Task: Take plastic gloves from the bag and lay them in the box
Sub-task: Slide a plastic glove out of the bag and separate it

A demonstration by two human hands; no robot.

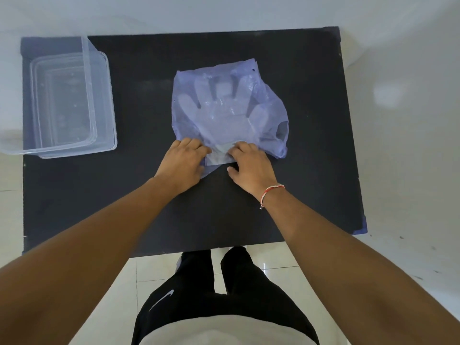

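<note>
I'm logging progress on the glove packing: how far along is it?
Nothing looks done: the clear plastic box at the table's left appears empty. In hand: the left hand and right hand work at the near opening of the translucent blue bag, clear gloves still inside. Left: pulling gloves out and laying them in.

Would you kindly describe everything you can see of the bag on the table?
The bag is thin, translucent bluish-purple plastic, crumpled and lying flat near the middle of the dark table. Clear gloves show through it, fingers pointing away from the person. Its near edge faces the person, where the left hand and right hand press on it.
</note>
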